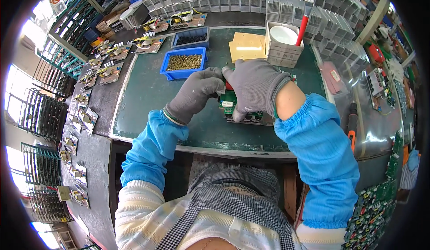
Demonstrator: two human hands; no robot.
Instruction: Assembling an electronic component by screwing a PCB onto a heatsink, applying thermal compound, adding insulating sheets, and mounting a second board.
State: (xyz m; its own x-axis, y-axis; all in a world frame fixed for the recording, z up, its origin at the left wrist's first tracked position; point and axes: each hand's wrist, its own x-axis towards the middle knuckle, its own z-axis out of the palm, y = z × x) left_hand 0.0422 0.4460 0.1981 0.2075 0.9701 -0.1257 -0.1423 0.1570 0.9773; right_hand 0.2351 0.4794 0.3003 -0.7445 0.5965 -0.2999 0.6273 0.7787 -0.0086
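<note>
A green circuit board (228,98) with dark parts along its near edge lies on the green work mat (148,111), mostly hidden under my right hand. My right hand (255,86), in a grey glove, spans the board, with the thumb at its near edge and the fingers bent at the far side. At the board's left edge my left hand (193,95), gloved alike, is closed with its fingertips together; what they pinch is hidden. Between both hands a small red part (229,86) shows on the board. Blue sleeve covers are on both forearms.
A blue bin (183,74) of brass-coloured small parts and a bin (190,38) of black ones stand beyond my left hand. Behind lie tan sheets (247,47) and a white box (282,55) with a red-handled brush (305,19). An orange-black tool (352,127) lies right; finished-looking boards (110,73) line the left.
</note>
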